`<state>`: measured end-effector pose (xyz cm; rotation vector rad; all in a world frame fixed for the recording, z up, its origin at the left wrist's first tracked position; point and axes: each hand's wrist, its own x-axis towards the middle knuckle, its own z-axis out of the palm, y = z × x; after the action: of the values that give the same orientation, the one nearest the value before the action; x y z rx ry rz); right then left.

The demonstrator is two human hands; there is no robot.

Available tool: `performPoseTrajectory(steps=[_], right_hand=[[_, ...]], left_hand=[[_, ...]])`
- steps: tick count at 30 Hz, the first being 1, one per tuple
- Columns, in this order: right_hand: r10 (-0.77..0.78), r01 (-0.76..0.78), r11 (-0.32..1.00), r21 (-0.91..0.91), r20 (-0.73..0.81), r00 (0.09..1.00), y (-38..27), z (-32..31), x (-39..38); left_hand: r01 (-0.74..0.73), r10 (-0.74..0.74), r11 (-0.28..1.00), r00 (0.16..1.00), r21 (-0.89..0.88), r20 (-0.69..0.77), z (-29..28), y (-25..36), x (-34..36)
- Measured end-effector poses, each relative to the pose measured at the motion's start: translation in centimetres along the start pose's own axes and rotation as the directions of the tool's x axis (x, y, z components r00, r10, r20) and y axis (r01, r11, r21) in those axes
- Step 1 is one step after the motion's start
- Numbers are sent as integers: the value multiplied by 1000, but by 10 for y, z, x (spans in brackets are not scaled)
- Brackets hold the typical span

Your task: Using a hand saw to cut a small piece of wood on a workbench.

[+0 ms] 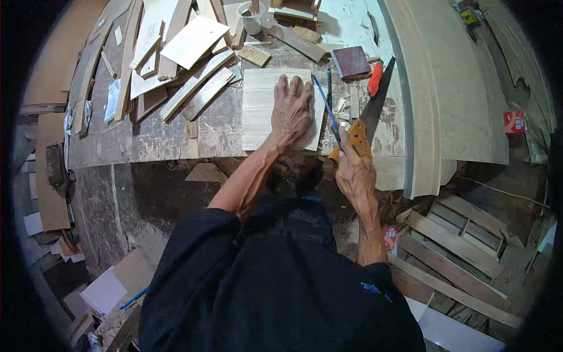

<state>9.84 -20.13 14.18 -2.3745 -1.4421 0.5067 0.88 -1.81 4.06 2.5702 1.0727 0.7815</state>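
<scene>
My left hand (292,111) lies palm down on a pale, square wooden board (258,111) at the bench's front edge, fingers stretched forward. To its right, my right hand (356,173) is closed round the lower end of a long, thin blue tool (327,105); its exact kind is unclear. The tool slants up to the left, its tip close to the board's right edge. Just beyond that hand a handsaw (376,108) with a yellow-brown wooden handle rests on the bench. A dark pen-like stick (329,87) lies beside the blue tool.
Wood offcuts (196,41) pile up at the bench's back left. A white cup (251,20) stands at the back. A dark reddish block (350,62) and an orange-red object (375,80) lie by the saw. Large sheets (469,88) cover the right side; wooden frames (457,246) lie below right.
</scene>
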Motion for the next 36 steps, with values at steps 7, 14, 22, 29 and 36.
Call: performPoseTrajectory(steps=[7,14,22,29,36], right_hand=[[85,-100,981,164,94,992,24,3,-4],[113,-101,990,-98,126,986,0,-5,-8],[-36,34,999,-39,-53,998,17,22,-16],[38,-37,999,-23,65,997,-2,6,-19],[-63,52,997,-63,-191,980,16,24,-13]], left_hand=[[-24,23,1000,998,-13,-56,-1,1,5],[18,-16,1000,998,21,-66,0,-2,4],[-71,71,997,997,7,24,0,-9,11],[-68,68,998,996,-1,-50,2,-11,10],[-69,70,997,997,31,-34,-1,-5,18]])
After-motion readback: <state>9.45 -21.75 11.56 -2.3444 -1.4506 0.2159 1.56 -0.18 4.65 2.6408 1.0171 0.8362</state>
